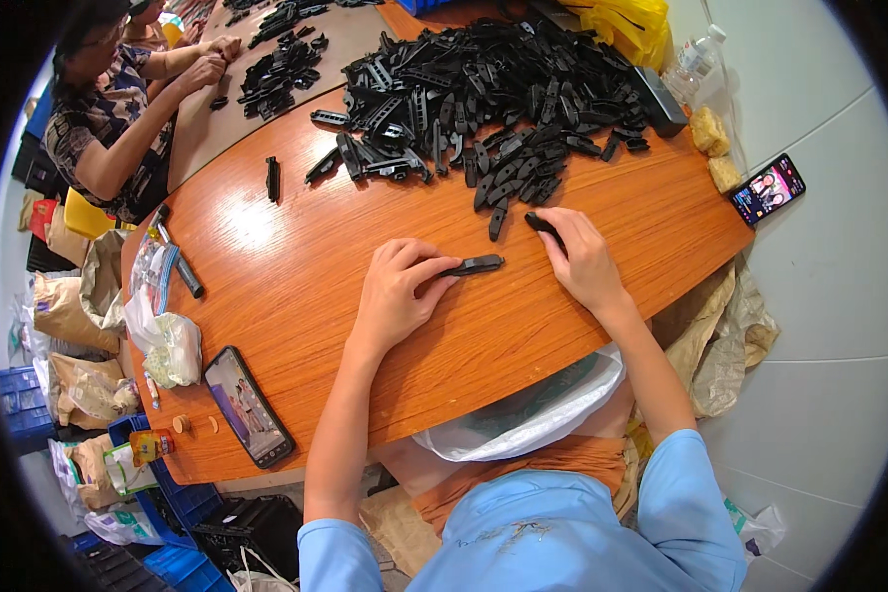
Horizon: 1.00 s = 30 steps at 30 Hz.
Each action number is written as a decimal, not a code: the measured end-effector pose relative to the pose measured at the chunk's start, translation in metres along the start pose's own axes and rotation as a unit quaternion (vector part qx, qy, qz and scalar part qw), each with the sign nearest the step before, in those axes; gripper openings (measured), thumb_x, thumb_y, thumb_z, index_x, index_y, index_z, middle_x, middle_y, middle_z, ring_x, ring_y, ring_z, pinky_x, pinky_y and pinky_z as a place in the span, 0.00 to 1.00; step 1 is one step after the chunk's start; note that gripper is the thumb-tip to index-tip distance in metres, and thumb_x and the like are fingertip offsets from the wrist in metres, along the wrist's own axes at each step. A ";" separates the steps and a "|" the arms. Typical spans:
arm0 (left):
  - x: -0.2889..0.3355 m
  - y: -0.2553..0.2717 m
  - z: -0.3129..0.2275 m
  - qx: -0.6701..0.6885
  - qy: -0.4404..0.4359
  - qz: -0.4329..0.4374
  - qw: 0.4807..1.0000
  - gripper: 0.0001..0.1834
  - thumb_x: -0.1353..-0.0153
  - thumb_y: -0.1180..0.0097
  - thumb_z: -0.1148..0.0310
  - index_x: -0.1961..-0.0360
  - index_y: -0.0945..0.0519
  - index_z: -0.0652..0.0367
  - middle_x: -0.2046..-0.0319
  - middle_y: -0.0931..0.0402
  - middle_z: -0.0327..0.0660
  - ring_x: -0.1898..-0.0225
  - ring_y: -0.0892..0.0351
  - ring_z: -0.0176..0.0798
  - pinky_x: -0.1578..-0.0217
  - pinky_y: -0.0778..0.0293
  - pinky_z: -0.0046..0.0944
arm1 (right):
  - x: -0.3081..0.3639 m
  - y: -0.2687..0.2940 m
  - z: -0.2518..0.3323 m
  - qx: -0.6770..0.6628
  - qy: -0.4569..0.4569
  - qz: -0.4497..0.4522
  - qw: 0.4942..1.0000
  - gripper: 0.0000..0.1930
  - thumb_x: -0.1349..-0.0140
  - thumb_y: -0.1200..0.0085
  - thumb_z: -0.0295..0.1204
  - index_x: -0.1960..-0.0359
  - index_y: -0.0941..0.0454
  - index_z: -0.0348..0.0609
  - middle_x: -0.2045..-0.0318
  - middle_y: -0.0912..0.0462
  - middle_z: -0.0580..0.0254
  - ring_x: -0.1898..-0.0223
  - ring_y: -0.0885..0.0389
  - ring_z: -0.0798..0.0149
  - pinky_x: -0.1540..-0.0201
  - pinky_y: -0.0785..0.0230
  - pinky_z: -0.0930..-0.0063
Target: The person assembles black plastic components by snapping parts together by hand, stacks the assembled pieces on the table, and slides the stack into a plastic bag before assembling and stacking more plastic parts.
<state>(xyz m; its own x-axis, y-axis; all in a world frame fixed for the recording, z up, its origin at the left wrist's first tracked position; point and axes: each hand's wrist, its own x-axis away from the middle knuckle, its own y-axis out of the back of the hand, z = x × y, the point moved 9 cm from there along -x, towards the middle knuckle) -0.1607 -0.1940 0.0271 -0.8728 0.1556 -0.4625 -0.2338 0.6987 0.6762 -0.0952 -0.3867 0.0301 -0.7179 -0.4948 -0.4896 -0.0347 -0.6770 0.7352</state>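
Between thumb and fingers, my left hand [402,286] pinches a slim black plastic part [479,264] just above the wooden tabletop [296,286]. My right hand [580,259] grips a second, smaller black plastic piece [543,226], partly hidden by my fingers. The two parts are apart. Beyond my hands spreads a big heap of similar black plastic parts [483,99], its near tip close to my right fingers. A lone black part [272,180] lies to the left of the heap.
A phone [250,405] lies at the table's left, near a tied plastic bag [173,347]. Another phone [768,189] stands at the right edge, below a clear bottle [696,61]. A white sack [533,424] sits at my lap. At far left, another person [118,128] handles black parts.
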 end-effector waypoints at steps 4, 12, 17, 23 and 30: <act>0.001 0.001 0.004 0.002 0.012 -0.004 1.000 0.12 0.53 0.33 0.73 0.64 0.15 0.57 0.65 0.22 0.38 0.60 0.25 0.43 0.54 0.32 0.41 | 0.000 0.001 0.013 -0.018 0.029 -0.044 0.998 0.19 0.42 0.47 0.17 0.47 0.26 0.36 0.56 0.20 0.49 0.57 0.21 0.49 0.54 0.27 0.64; 0.005 0.010 0.021 0.017 0.076 -0.080 0.994 0.25 0.52 0.34 0.79 0.49 0.23 0.61 0.64 0.22 0.44 0.59 0.24 0.47 0.57 0.27 0.40 | -0.030 -0.056 0.066 -0.152 0.203 0.101 0.962 0.24 0.47 0.49 0.14 0.45 0.28 0.35 0.50 0.22 0.51 0.50 0.23 0.52 0.49 0.30 0.62; 0.004 0.010 0.012 -0.029 0.053 -0.066 0.996 0.28 0.51 0.35 0.79 0.46 0.24 0.60 0.61 0.21 0.44 0.58 0.24 0.47 0.56 0.27 0.41 | -0.027 -0.066 0.067 -0.146 0.232 0.129 0.953 0.24 0.47 0.49 0.16 0.45 0.28 0.35 0.49 0.22 0.51 0.47 0.24 0.54 0.46 0.32 0.62; 0.006 -0.004 -0.006 -0.176 0.031 -0.051 0.983 0.28 0.46 0.39 0.76 0.42 0.29 0.67 0.53 0.23 0.49 0.52 0.25 0.50 0.50 0.27 0.43 | -0.035 -0.061 0.067 0.007 0.226 0.097 0.969 0.20 0.43 0.49 0.24 0.46 0.24 0.43 0.48 0.20 0.64 0.42 0.25 0.62 0.31 0.49 0.48; 0.008 -0.012 -0.007 -0.200 0.041 -0.027 0.979 0.26 0.41 0.43 0.75 0.41 0.32 0.72 0.46 0.28 0.54 0.46 0.27 0.52 0.43 0.30 0.45 | -0.030 -0.063 0.064 -0.021 0.216 0.082 0.973 0.19 0.43 0.49 0.24 0.47 0.23 0.41 0.50 0.19 0.62 0.43 0.25 0.63 0.32 0.47 0.51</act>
<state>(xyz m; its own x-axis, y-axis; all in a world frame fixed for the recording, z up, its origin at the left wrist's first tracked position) -0.1683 -0.2064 0.0190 -0.8822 0.0586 -0.4672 -0.4148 0.3729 0.8300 -0.1158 -0.2948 0.0287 -0.3512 -0.7746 -0.5260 0.0904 -0.5872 0.8044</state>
